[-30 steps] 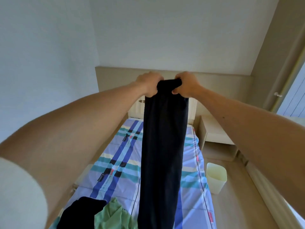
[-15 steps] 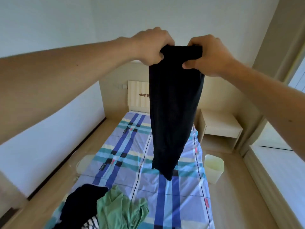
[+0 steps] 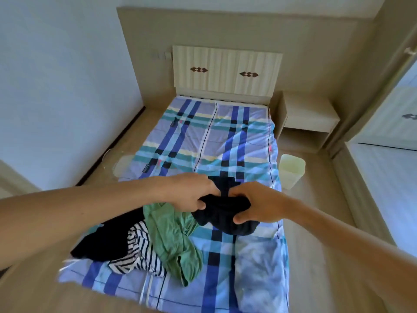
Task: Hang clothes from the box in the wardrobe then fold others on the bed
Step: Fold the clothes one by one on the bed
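A dark navy garment (image 3: 225,213) is bunched low over the bed (image 3: 225,136), which has a blue, teal and white plaid cover. My left hand (image 3: 191,195) and my right hand (image 3: 255,206) both grip its top edge, close together. To the left of it on the bed lie a green garment (image 3: 173,240), a black-and-white striped garment (image 3: 140,251) and another black garment (image 3: 106,238), partly hidden under my left forearm.
A cream headboard (image 3: 225,71) stands at the far end. A bedside table (image 3: 309,116) and a pale bin (image 3: 292,170) stand right of the bed. A round stool (image 3: 124,163) sits at the bed's left side. White cupboard doors (image 3: 392,118) are on the right.
Both hands have dropped from above head height down to the bed, and the navy garment went from hanging full length to lying bunched on the cover. The view tilted downward.
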`<state>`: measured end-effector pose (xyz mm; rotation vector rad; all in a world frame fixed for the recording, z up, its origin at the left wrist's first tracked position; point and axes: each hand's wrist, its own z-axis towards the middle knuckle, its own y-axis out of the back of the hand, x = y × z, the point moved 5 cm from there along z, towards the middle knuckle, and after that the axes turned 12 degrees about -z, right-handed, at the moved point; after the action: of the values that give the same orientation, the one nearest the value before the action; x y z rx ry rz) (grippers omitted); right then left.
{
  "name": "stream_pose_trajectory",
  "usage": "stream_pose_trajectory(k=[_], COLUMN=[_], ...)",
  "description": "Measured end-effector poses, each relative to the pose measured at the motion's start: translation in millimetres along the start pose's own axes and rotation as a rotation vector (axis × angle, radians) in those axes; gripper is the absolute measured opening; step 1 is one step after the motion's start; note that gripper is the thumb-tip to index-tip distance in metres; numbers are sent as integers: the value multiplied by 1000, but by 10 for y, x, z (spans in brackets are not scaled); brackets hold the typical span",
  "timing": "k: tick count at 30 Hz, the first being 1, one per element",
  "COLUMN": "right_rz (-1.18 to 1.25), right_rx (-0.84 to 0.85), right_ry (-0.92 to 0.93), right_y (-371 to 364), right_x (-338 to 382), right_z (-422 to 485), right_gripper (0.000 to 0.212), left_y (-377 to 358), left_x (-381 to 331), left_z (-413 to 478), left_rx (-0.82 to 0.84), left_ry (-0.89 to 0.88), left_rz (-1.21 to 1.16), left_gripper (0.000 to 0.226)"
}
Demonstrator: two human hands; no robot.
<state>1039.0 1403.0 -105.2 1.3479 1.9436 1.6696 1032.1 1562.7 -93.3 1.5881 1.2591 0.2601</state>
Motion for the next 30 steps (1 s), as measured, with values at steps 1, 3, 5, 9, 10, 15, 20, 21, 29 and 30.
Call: stream_pose_trajectory(k=[1,3,5,9,10,15,20,21,29,30], right_rz=[21,65,102,176,191,278,324,333,176,181], right_rx=[36,93,118,132,141,129,21,-48,-216,-203], right_ry=[2,-3,-27,-98,-117,-232,-348,-380,-676,-608], right_y=[-151,-366,-536,-877,-978,-1446,-1689,-1674,-3698,-4160], right_x=[-38,-113,-225,-512,-599,-1253,-2350,-2578,-3442,-3297], right_z=[1,21,79,268,336,946,2118,2362,3136,3013], right_gripper=[25,26,25,26,26,23,26,29,74,66], left_y=[-154,-382,-549,-834,-914,-1281,-1224,-1163,-3040,-3549], left_x=[31,90,170,375,447,1071,2083,2293,3243,3168], left_z=[29,97,195,493,588,1355,2727,3000,4086,3993], left_rx=[31,84,108,129,137,114,6,-64,-268,-205], left_ry=[3,14,24,48,65,115,126,126,220,178], left_rz=[-22,-80,-130,-207,-221,-335,-407,-399,-238,-223], left_gripper=[17,20,29,36,30,10,21,28,66,64])
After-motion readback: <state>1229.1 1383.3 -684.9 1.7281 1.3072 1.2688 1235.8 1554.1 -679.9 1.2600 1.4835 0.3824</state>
